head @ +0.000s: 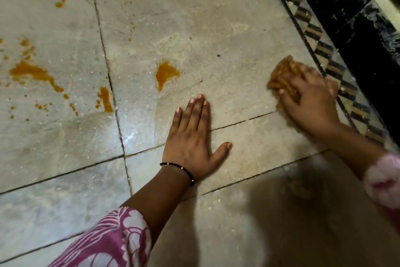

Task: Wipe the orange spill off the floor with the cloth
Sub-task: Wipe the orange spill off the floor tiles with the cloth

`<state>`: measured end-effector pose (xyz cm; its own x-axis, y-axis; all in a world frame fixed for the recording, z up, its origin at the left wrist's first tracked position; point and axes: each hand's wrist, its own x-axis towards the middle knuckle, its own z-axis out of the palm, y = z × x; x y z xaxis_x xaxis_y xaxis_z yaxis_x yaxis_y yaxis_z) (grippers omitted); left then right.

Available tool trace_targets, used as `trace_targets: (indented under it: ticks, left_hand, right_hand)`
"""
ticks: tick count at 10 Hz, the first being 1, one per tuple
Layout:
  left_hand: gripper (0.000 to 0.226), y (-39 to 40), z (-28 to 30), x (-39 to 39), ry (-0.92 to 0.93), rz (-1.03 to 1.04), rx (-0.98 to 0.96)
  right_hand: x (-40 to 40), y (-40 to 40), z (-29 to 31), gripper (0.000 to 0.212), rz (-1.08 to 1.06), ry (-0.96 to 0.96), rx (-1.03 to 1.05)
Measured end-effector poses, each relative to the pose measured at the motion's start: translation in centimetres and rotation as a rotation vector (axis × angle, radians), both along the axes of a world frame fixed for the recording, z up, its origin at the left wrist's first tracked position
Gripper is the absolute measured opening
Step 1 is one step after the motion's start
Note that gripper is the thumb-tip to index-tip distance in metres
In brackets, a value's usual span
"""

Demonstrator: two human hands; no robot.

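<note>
The left hand (pixel 192 137) lies flat on the floor (pixel 216 39) in the middle. The cloth (pixel 283 76) is at 2 o'clock from it, under the right hand (pixel 309 102). The spill (pixel 165 74) lies at 11 o'clock, with more at 9 and 10 o'clock.

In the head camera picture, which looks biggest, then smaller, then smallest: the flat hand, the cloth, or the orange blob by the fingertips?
1. Left hand, though it is nearest the camera.
2. Cloth, partly hidden under the right hand.
3. Orange blob.

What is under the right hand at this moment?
The right hand presses on the orange-stained cloth, whose far edge sticks out past the fingers. The floor beneath the cloth is covered, so any spill there cannot be seen.
</note>
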<state>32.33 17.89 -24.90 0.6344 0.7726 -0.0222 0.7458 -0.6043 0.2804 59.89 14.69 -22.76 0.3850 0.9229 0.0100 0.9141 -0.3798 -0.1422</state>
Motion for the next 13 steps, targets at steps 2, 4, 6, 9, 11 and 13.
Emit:
trace_targets:
  ticks: [2, 4, 6, 9, 11, 13]
  left_hand:
    - [0.092, -0.1, 0.2, 0.0, 0.0, -0.001, -0.01]
    - [0.091, -0.1, 0.0, 0.0, -0.023, -0.001, 0.005]
    - [0.091, -0.2, -0.1, -0.1, -0.019, -0.004, 0.005]
    - [0.091, 0.0, 0.0, -0.1, -0.009, 0.001, 0.01]
    - [0.091, 0.0, -0.1, -0.2, -0.02, 0.008, 0.01]
    - [0.091, -0.1, 0.0, -0.1, -0.001, -0.001, 0.006]
  right_hand:
    - [-0.9, 9.6, 0.1, 0.05, -0.01, 0.079, 0.042]
    - [-4.8, 0.9, 0.6, 0.053, 0.484, 0.096, -0.028]
    - [3.8, 1.4, 0.1, 0.058, 0.207, 0.082, 0.042]
    - [-7.3, 6.5, 0.1, 0.064, 0.385, 0.078, 0.011]
    - [-3.8, -2.0, 0.5, 0.052, 0.323, 0.097, 0.061]
    - [-2.2, 6.8, -0.2, 0.055, 0.062, 0.026, 0.114]
